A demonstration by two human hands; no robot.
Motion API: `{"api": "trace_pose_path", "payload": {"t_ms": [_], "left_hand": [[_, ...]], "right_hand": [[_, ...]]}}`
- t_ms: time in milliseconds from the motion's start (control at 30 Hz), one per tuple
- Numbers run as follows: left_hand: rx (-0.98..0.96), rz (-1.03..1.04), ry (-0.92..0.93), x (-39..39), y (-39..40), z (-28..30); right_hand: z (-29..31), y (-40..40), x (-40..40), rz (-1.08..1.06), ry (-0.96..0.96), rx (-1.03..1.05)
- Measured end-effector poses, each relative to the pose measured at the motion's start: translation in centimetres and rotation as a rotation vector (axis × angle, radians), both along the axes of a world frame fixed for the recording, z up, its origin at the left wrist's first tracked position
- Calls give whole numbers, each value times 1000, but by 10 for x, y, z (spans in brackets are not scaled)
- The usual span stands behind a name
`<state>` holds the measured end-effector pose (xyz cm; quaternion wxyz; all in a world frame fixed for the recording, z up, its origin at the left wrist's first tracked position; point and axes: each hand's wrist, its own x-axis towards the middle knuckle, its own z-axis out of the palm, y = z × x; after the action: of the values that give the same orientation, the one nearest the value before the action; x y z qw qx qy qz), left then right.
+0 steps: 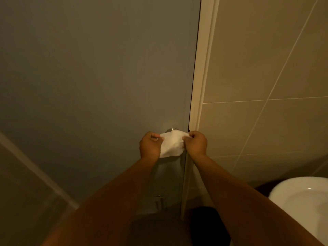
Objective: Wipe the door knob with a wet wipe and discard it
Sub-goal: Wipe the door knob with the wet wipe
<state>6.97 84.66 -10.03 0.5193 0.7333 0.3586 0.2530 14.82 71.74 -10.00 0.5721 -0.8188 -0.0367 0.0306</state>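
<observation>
A white wet wipe (171,143) is stretched out between my two hands in front of a grey door (88,77). My left hand (150,145) pinches its left edge and my right hand (196,143) pinches its right edge. Just above the wipe, the top of a round metal door knob (171,129) shows; the wipe hides the rest of it. I cannot tell whether the wipe touches the knob.
A pale door frame (202,77) runs down the door's right side, with beige wall tiles (266,68) beyond it. A white basin (305,206) sits at the lower right. A dark object (205,226) stands on the floor near the door's foot.
</observation>
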Motion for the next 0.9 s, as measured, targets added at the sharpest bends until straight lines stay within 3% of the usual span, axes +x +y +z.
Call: {"api": "trace_pose_path", "payload": {"t_ms": [167, 500, 667, 900], "left_hand": [[54, 20, 20, 5, -1, -4], [252, -103, 113, -9, 0, -10], [666, -151, 70, -24, 31, 27], [1490, -466, -86, -18, 67, 89]], "right_hand": [[-4, 8, -6, -75, -69, 68], [-15, 8, -28, 163, -155, 13], [-23, 9, -35, 252, -348, -95], [-34, 25, -34, 315, -397, -386]]}}
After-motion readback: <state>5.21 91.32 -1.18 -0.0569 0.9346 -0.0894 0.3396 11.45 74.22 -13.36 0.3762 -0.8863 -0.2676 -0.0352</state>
